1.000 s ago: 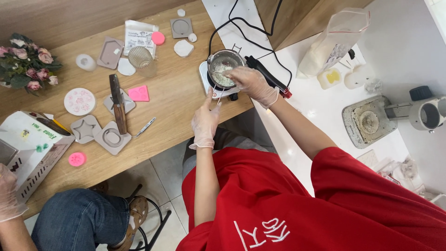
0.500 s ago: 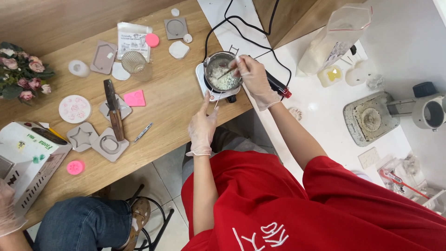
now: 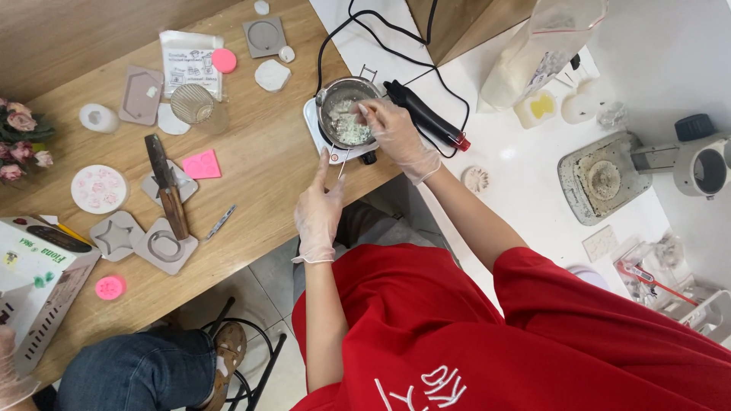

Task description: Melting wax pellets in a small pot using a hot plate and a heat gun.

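Note:
My right hand (image 3: 394,137), in a thin clear glove, holds a slim stirring stick (image 3: 352,116) inside a small metal pot (image 3: 344,114). White flaky wax fills the pot. It stands on a small white hot plate (image 3: 324,148) at the wooden table's right end, and its black handle (image 3: 423,114) points right. My gloved left hand (image 3: 318,204) lies flat at the table's front edge just below the hot plate, with one finger stretched toward it. A thin metal rod (image 3: 342,163) leans beside that finger.
Grey silicone moulds (image 3: 164,245), pink casts (image 3: 201,164), a knife (image 3: 167,186), a ribbed glass (image 3: 193,105) and a white box (image 3: 34,285) lie across the wooden table (image 3: 259,175). Another person's knee (image 3: 129,369) is at the bottom left. The white counter (image 3: 525,175) holds a plastic bag (image 3: 537,53) and a grey machine (image 3: 609,179).
The view has shifted, so everything sits lower left in frame. My right hand has circled over the pot with the stick. My left hand has stayed by the hot plate.

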